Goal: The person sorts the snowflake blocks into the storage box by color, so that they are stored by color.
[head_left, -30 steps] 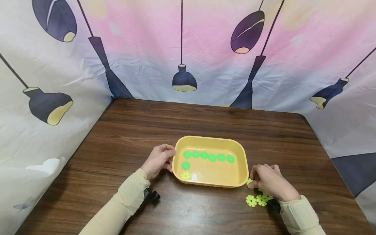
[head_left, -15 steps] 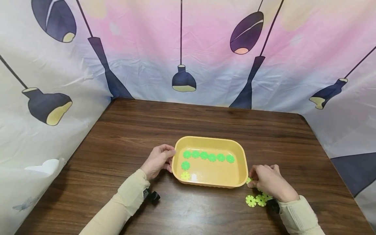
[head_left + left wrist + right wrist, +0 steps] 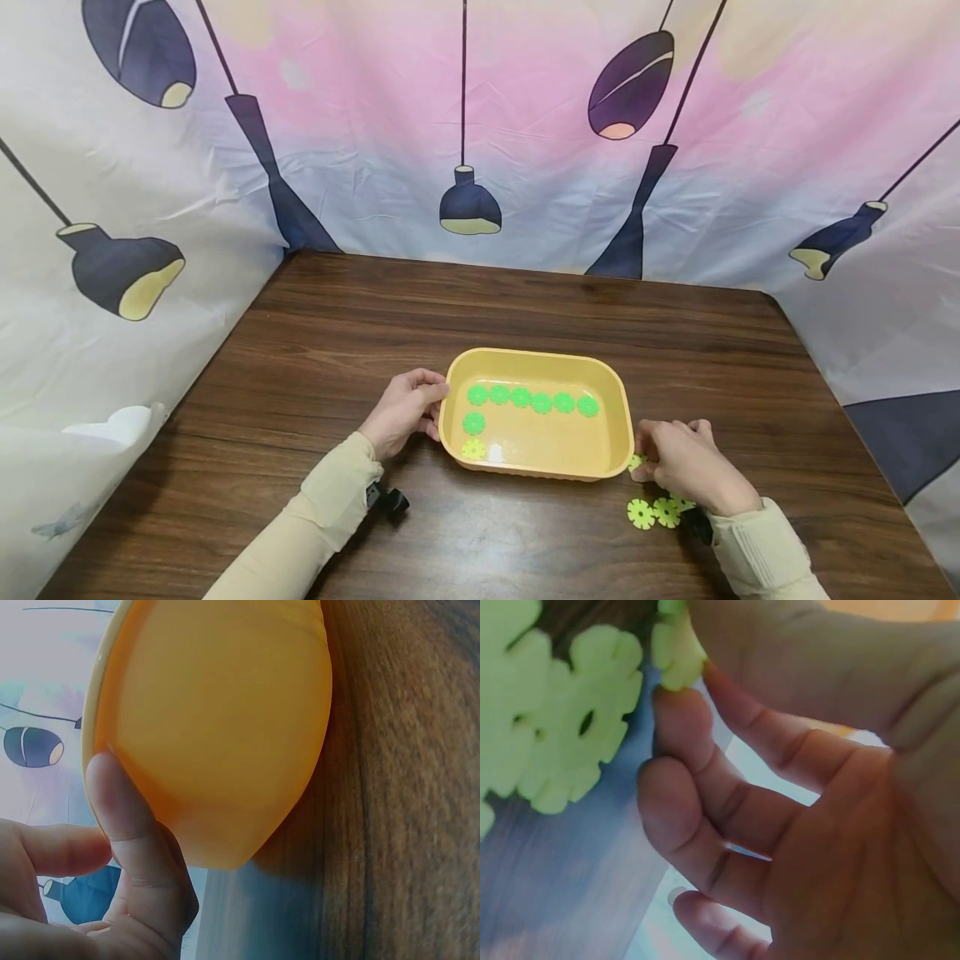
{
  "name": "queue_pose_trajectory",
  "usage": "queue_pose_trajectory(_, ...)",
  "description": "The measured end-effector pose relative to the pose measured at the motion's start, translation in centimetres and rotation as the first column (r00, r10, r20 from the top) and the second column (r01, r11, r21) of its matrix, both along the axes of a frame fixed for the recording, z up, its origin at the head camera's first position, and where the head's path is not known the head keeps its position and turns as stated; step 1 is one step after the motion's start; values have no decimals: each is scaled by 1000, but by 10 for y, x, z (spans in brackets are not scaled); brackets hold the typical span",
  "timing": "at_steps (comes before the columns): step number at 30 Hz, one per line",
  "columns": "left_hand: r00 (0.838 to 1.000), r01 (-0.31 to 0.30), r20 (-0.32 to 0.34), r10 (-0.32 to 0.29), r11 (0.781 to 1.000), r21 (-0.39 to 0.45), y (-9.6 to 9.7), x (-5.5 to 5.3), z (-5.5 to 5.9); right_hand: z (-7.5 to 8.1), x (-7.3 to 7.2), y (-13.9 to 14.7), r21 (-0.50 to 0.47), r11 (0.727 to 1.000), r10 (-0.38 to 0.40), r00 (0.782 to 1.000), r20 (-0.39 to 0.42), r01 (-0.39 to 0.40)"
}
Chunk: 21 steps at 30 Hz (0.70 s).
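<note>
A yellow plastic tub sits on the table. My left hand holds its left end, with thumb and finger pinching the rim, as the left wrist view shows up close. Inside the tub, several green flower-shaped discs form a row along the back. Another green disc lies at the left, with a yellow-green disc in front of it. Off the tub's right front corner, my right hand pinches a yellow-green flower-shaped disc between thumb and fingers. Part of that disc is hidden.
Several loose yellow-green discs lie on the table beneath and beside my right wrist, partly covered by it. The dark wooden table ends at a printed cloth hanging behind and at both sides.
Almost nothing differs. Both hands and the tub stay in place; only a very slight shift of my right hand shows.
</note>
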<state>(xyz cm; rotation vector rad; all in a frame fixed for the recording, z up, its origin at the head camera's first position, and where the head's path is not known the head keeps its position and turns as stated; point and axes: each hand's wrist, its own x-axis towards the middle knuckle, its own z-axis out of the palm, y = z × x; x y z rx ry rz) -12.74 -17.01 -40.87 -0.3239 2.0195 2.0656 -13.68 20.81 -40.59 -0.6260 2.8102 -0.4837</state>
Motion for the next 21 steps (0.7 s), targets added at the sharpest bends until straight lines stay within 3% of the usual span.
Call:
queue_pose_trajectory(7, 1000, 4, -3, -4, 1000, 8, 0, 0, 0, -2, -2, 4, -9, 999, -48, 998, -35, 48)
queue_pose_trajectory(12, 1000, 6, -5, -6, 1000, 8, 0, 0, 0, -1, -4, 7, -19, 999, -42, 998, -47, 41)
queue_pose_trajectory(21, 1000, 8, -7, -8, 1000, 6, 0, 1, 0, 9, -6, 16, -84, 996, -14, 1000, 12, 15)
